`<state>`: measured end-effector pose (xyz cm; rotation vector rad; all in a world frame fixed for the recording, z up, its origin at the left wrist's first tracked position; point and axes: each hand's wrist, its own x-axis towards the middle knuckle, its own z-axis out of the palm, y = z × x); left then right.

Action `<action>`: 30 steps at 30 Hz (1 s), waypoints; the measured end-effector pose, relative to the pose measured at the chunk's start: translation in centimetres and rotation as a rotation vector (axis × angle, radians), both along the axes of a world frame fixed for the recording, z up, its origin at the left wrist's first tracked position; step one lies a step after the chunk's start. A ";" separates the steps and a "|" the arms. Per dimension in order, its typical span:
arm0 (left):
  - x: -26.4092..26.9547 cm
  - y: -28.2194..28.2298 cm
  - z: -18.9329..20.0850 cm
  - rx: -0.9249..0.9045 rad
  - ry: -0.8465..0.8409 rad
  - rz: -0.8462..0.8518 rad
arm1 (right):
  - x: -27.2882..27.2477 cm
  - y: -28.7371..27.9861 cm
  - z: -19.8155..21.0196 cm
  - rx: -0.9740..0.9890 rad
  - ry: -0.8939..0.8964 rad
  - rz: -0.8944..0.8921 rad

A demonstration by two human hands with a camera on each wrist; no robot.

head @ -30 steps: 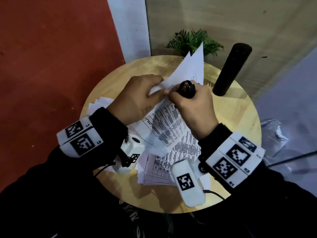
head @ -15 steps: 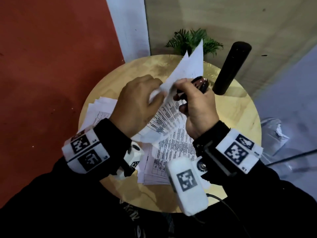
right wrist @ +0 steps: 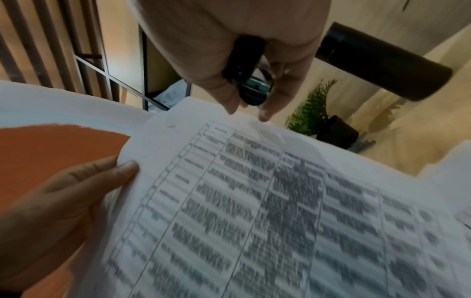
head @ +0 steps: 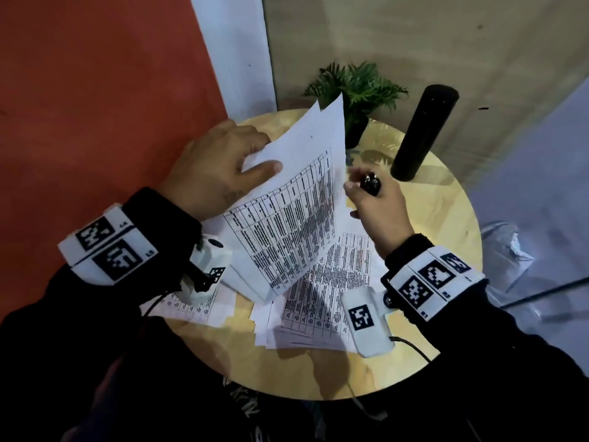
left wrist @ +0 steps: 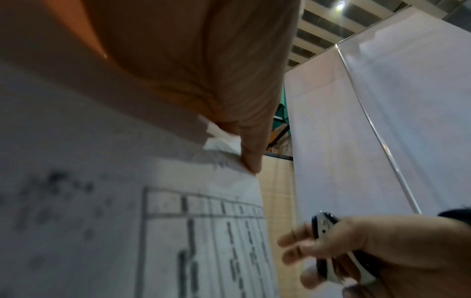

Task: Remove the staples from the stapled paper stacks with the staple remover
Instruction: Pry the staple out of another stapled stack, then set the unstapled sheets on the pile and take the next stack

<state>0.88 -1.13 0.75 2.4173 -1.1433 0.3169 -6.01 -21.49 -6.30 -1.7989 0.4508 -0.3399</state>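
White printed sheets, a paper stack point(head: 287, 224) covered in tables, stand raised off the round wooden table point(head: 424, 237), held by the left hand point(head: 216, 167). Its thumb point(head: 264, 169) lies across the front page near the top edge while the fingers curl behind, so the stack is pinched between them; the wrist is bent inward, knuckles toward the orange wall. Just to the right of that stack, apart from its edge, the right hand point(head: 379, 208) is wrapped around the black staple remover point(head: 371, 184), thumb and forefinger reaching past its tip, palm turned to the left. The remover's metal claws look closed, though blur makes that uncertain. Beneath both wrists more loose pages point(head: 322, 301) lie flat. Beyond the right hand stand 1 black cylinder point(head: 420, 132) and a small potted plant point(head: 357, 90).
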 end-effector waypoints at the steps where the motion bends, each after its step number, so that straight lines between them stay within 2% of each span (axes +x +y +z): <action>1: 0.1 0.1 0.3 0.009 -0.002 -0.025 | 0.1 -0.3 0.6 -0.032 -0.050 0.000; 4: 0.3 0.1 1.5 0.013 -0.011 -0.164 | 0.8 -1.7 2.7 -0.025 -0.107 0.180; 6: 0.6 0.5 2.6 0.008 0.041 -0.248 | 1.1 -2.2 4.2 0.080 -0.022 0.374; 9: 1.0 1.7 4.3 -0.029 0.252 -0.277 | 1.1 -2.1 5.6 0.063 0.166 0.543; 13: 1.0 3.0 4.6 -0.194 0.478 -0.207 | 1.0 -0.2 5.7 0.063 0.180 0.433; 16: 2.2 6.3 3.9 -0.306 0.453 0.101 | 1.6 0.6 6.4 0.127 0.134 0.309; 18: 2.9 9.5 2.3 -0.526 0.446 0.347 | 1.9 0.9 7.0 0.233 0.116 0.246; 20: 2.2 11.0 -0.2 -0.847 0.636 0.441 | 2.4 1.6 7.5 0.374 0.120 0.210; 22: 0.5 11.2 -2.6 -0.975 0.892 0.407 | 3.2 2.8 6.6 0.465 0.195 0.195; 23: -0.1 11.3 -3.6 -0.962 0.973 0.370 | 3.7 3.7 5.9 0.482 0.234 0.197; 25: -0.4 12.2 -6.0 -0.867 1.013 0.350 | 4.4 5.6 4.0 0.503 0.296 0.205; 28: 2.0 15.3 -10.2 -0.737 0.937 0.558 | 4.5 7.4 1.1 0.550 0.383 0.175; 30: 3.5 17.1 -13.0 -0.611 0.915 0.670 | 4.0 7.5 -0.5 0.500 0.458 0.183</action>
